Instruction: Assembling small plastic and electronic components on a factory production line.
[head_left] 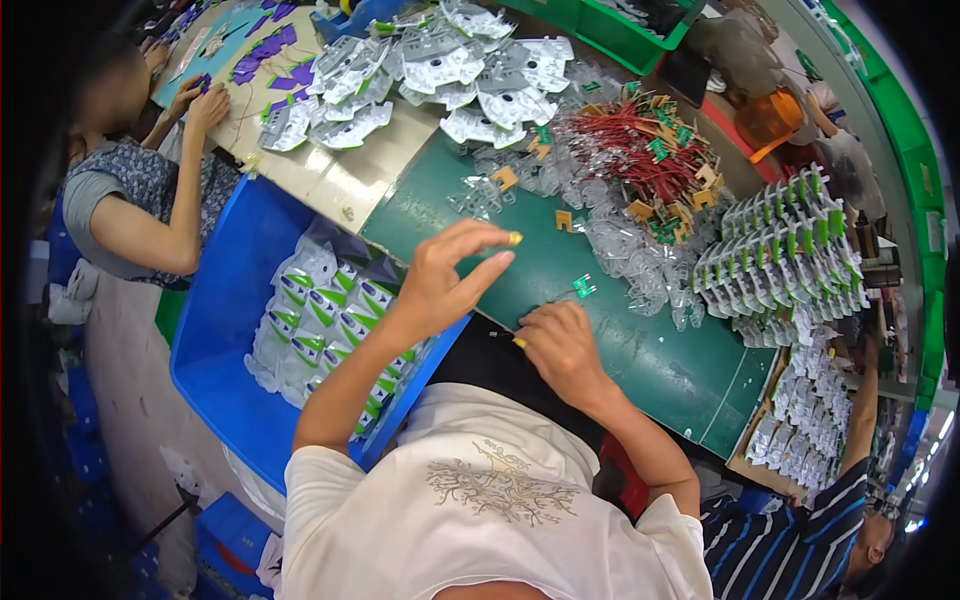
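Observation:
My left hand (445, 278) hovers over the near edge of the green work mat (420, 195), with thumb and forefinger apart and nothing between them. A yellow cover sits on its forefinger tip. My right hand (563, 352) rests at the mat's edge, its fingers curled and closed; what they hold is hidden. Just beyond it lies a small green circuit board (583, 286), with thin dark wire running toward the hand. A tiny pale part (496, 334) shows beside the right fingertips, against dark cloth.
A blue bin (215, 330) of white-and-green shells stands at my left. Beyond the mat lie grey-white housings (430, 70), clear plastic parts (625, 255) and a heap of red wires (640, 150). Stacked green-and-white parts (785, 250) are at right. Co-workers sit on both sides.

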